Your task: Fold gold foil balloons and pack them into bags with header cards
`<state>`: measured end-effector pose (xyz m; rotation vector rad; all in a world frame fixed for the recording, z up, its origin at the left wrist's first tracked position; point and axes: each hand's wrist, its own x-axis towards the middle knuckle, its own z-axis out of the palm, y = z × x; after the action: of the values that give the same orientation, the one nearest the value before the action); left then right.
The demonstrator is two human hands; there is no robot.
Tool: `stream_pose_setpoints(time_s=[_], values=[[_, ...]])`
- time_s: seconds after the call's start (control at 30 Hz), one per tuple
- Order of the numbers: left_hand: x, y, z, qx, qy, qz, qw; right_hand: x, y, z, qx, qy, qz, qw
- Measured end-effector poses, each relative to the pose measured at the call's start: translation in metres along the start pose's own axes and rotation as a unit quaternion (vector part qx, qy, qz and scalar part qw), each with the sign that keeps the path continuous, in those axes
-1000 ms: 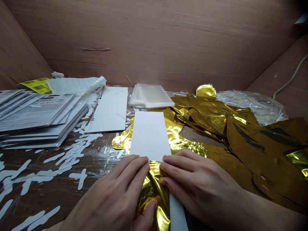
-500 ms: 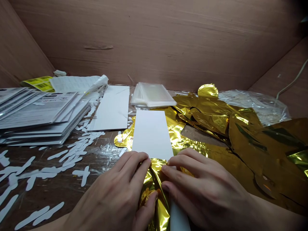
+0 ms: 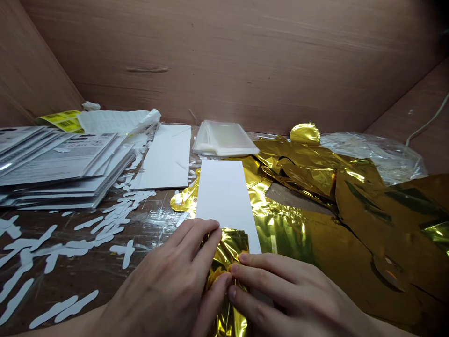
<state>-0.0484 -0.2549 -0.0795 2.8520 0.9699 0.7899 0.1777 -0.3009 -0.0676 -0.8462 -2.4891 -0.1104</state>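
Observation:
A flat, folded gold foil balloon (image 3: 229, 243) lies over the near part of a white card (image 3: 224, 192). My left hand (image 3: 175, 271) is closed on the foil's left side, its fingertips at the fold's upper corner and its thumb lower down on the foil. From the right, my right hand (image 3: 280, 290) presses its fingertips together on the middle of the foil, close to my left thumb. The near end of the foil runs out of the picture, and my hands hide part of it.
More flat gold foil (image 3: 301, 168) spreads across the right side. Clear plastic sleeves (image 3: 226, 138) and a stack of white cards (image 3: 166, 157) lie behind. At left are packaged cards (image 3: 56, 159) and scattered white strips (image 3: 66, 309). A wooden panel (image 3: 224, 61) closes off the back.
My right hand has slid down along the foil toward me, from its upper edge to its middle, uncovering more of the card's right edge. My left hand has stayed at the fold.

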Motion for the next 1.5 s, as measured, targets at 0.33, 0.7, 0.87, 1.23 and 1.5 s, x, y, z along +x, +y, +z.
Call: stream_pose_setpoints(time_s=[0.33,0.7,0.87,1.23,1.5], values=[[-0.003,-0.007,-0.014,-0.059,-0.019,0.027,0.998,0.003,0.001,-0.001,-0.011,0.001,0.005,1.0],[-0.021,-0.015,0.003,0.011,-0.025,0.167,0.986,-0.002,0.002,0.005,0.017,0.001,0.009,1.0],[-0.017,-0.014,-0.006,0.01,-0.07,0.195,0.978,-0.008,0.003,0.01,-0.001,-0.009,0.0,1.0],[-0.01,0.004,-0.03,0.025,-0.131,0.159,0.978,0.013,0.011,-0.015,0.139,-0.058,0.109,0.983],[-0.014,0.001,-0.033,0.019,-0.14,0.163,0.976,0.044,0.051,-0.001,0.344,0.084,0.464,0.812]])
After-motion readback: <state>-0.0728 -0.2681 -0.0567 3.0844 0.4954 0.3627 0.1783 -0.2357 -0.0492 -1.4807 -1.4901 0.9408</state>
